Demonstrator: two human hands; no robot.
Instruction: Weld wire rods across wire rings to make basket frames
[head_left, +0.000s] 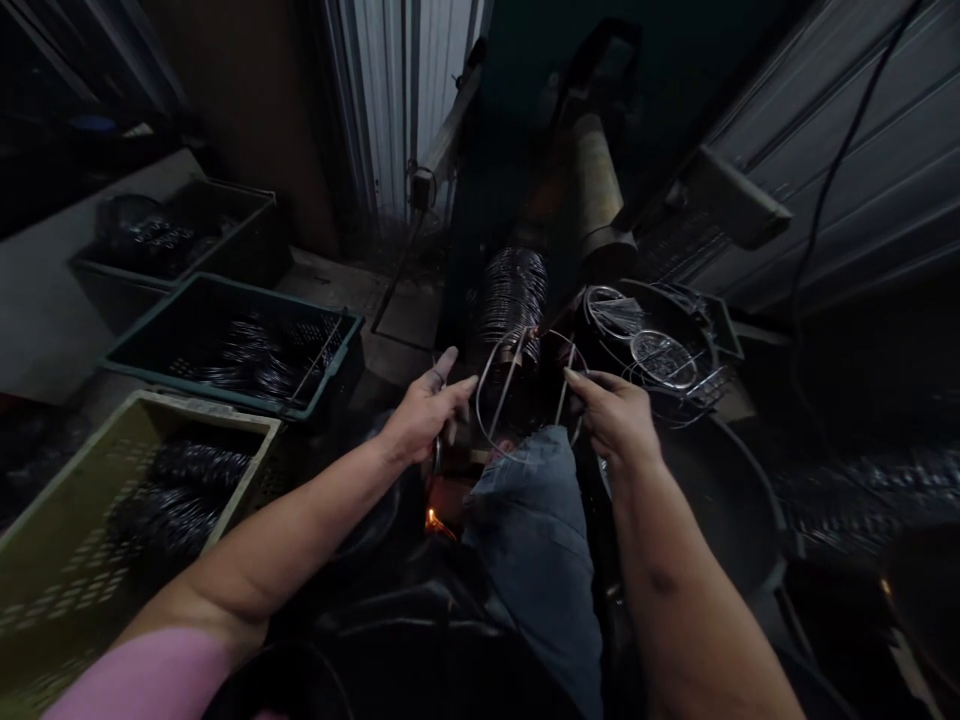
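Observation:
A round wire frame (pixel 505 394) with straight cross wires is held up in front of me, over a knee in blue trousers. My right hand (pixel 621 412) is closed, thumb and fingers pinching the right side of this frame. My left hand (pixel 429 408) is partly closed at its left edge, one fingertip against the rim and the thumb pointing up. A thin curved wire (pixel 438 455) shows just below the left hand; whether it belongs to another frame I cannot tell. Behind the frame, a thick stack of dark wire rings (pixel 514 295) sits on a machine.
At left stand a yellow crate (pixel 142 410), a green crate (pixel 225 395) and a dark crate (pixel 112 275), each with dark metal pieces. A dark tub (pixel 705 330) with wire frames is at right. A small orange glow (pixel 433 520) shows low in the middle.

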